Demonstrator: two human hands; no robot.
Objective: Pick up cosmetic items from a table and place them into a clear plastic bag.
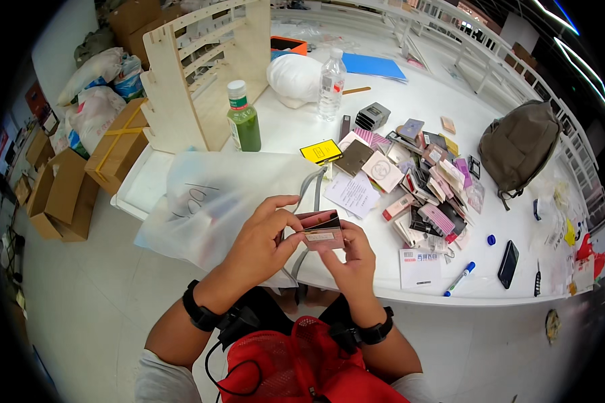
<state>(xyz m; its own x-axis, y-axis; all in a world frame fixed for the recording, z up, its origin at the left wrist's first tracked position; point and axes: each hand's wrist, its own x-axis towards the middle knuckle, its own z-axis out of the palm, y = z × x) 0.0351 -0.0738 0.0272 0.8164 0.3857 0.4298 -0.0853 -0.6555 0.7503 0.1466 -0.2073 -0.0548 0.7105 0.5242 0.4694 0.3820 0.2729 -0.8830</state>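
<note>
Both hands are at a small pink hinged case (327, 238), perhaps a make-up compact, held above the table's front edge. Its lid is raised a little, showing a dark gap inside. My left hand (262, 242) has thumb and fingertips on the case's left side. From the right, my right hand (355, 257) grips the other end, thumb along the front. Below and left of the case lies a frosted plastic bag (232, 176) with a grey drawstring and handwritten marks. Beyond my right hand spreads a heap of small cosmetic boxes and cases (428, 186), with a printed paper sheet (353, 194) beside it.
A green drink bottle (247, 128) and a clear water bottle (331, 85) stand near a wooden rack (176, 90). On the right are a backpack (522, 146), a phone (508, 264), a blue marker (460, 278) and a thin dark tool (537, 279). Cardboard boxes (65, 196) sit on the floor left.
</note>
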